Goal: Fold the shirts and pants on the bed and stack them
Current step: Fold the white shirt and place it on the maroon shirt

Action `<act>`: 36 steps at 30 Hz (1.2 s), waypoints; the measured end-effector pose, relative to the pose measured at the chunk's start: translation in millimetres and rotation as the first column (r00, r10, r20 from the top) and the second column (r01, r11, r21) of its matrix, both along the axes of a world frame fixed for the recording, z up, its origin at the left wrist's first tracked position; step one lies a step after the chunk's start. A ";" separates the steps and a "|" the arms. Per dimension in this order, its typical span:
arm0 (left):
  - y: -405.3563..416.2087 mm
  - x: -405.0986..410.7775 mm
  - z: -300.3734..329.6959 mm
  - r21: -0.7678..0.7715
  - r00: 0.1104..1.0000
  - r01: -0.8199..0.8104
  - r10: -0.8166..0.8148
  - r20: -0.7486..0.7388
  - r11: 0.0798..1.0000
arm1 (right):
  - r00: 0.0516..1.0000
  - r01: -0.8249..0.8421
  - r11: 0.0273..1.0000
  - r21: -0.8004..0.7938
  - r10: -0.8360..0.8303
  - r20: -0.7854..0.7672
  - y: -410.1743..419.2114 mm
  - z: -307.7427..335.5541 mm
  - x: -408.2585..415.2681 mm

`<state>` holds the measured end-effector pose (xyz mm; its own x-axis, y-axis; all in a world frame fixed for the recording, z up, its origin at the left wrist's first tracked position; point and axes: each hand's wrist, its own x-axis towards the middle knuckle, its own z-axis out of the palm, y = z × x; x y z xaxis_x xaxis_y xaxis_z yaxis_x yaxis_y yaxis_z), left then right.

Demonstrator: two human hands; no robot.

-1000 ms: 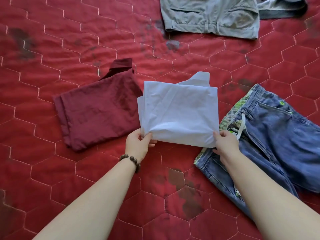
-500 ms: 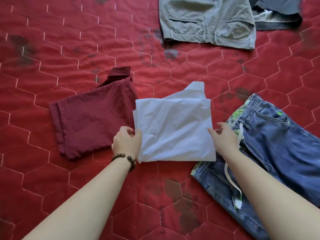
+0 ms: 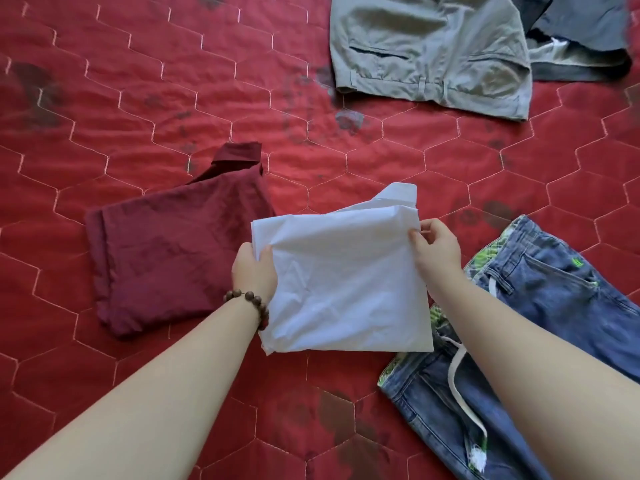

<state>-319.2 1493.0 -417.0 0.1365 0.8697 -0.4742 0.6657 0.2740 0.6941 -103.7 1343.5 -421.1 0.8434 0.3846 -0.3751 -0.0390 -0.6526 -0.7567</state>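
While held off quilt between both hands, white shirt [image 3: 343,282] hangs just right of folded maroon shirt [image 3: 173,251], left edge overlapping it. Left hand [image 3: 254,271] nearer that target, thumb pinching left edge; right hand [image 3: 436,251] pinching upper right corner. Likely leftward carry onto maroon. Folded near-square, collar poking out at far edge, slightly creased, limp. Jeans [image 3: 540,317] at right, grey pants [image 3: 433,50] far, both apparently unfolded.
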 end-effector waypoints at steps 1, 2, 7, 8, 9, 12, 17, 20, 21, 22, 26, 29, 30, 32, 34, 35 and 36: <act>-1.1 -0.9 -0.8 -0.001 1.000 -0.024 0.024 0.005 1.000 | 1.000 -0.015 1.000 -0.010 0.015 0.024 4.8 0.6 0.5; -1.9 -1.1 -1.8 -0.003 0.999 -0.046 0.046 0.008 0.999 | 0.999 -0.025 0.999 -0.044 0.027 0.045 9.1 0.1 1.3; -8.7 -0.8 4.9 0.476 0.977 0.125 -0.026 -0.209 0.871 | 0.901 0.063 0.909 -0.412 0.126 0.416 15.4 4.2 -17.9; -12.5 -0.8 3.8 0.577 0.949 0.282 -0.135 -0.285 0.766 | 0.800 -0.039 0.907 -0.420 0.280 0.530 14.6 3.2 -29.0; -17.0 0.4 0.2 0.621 0.893 0.445 -0.268 -0.362 0.645 | 0.678 -0.195 0.892 -0.408 0.423 0.602 14.7 0.1 -42.1; -31.1 5.9 -20.3 0.506 0.581 0.808 -0.557 -0.594 0.303 | 0.366 -0.538 0.694 -0.478 0.704 0.609 16.5 -20.1 -76.9; -27.9 6.7 -49.6 0.274 0.273 0.957 -0.630 -0.727 0.097 | 0.328 -0.574 0.443 -0.689 0.895 0.302 13.0 -59.3 -73.0; -19.1 1.1 -60.2 0.250 0.263 0.962 -0.637 -0.725 0.112 | 0.494 -0.433 0.557 -0.709 0.804 0.330 6.9 -66.3 -63.2; -17.5 -1.4 -60.3 0.251 0.291 0.956 -0.625 -0.724 0.154 | 0.555 -0.393 0.590 -0.705 0.764 0.330 4.9 -65.5 -60.8; -16.3 -3.9 -59.2 0.249 0.326 0.946 -0.610 -0.722 0.209 | 0.615 -0.353 0.628 -0.694 0.714 0.333 2.4 -64.4 -58.5; -21.3 -15.3 -51.7 0.314 0.589 0.797 -0.548 -0.594 0.516 | 0.798 -0.227 0.752 -0.618 0.507 0.324 -12.5 -55.1 -51.9; -29.0 -21.5 -42.9 0.368 0.823 0.561 -0.450 -0.348 0.741 | 0.846 -0.191 0.812 -0.551 0.421 0.328 -16.6 -45.1 -48.9; -30.8 -22.5 -39.1 0.370 0.871 0.486 -0.405 -0.278 0.792 | 0.864 -0.150 0.832 -0.534 0.373 0.339 -15.5 -40.3 -47.0; -31.5 -22.2 -32.2 0.362 0.923 0.382 -0.330 -0.197 0.850 | 0.894 -0.082 0.851 -0.519 0.293 0.339 -12.2 -31.3 -41.9; -27.0 -19.8 -24.9 0.296 0.949 0.312 -0.280 -0.146 0.903 | 0.931 -0.106 0.869 -0.484 0.258 0.260 -10.5 -25.7 -36.3; -23.0 -18.5 -21.6 0.254 0.956 0.286 -0.258 -0.138 0.924 | 0.947 -0.144 0.879 -0.454 0.256 0.195 -9.7 -23.1 -33.5; -18.9 -17.5 -18.8 0.217 0.958 0.272 -0.244 -0.148 0.938 | 0.956 -0.185 0.886 -0.426 0.263 0.132 -8.9 -20.0 -31.0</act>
<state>-336.7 1474.1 -435.8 0.3268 0.8997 -0.2894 0.7720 -0.0775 0.6309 -134.6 1334.5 -441.1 0.8206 0.4193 -0.3885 0.2568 -0.8776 -0.4048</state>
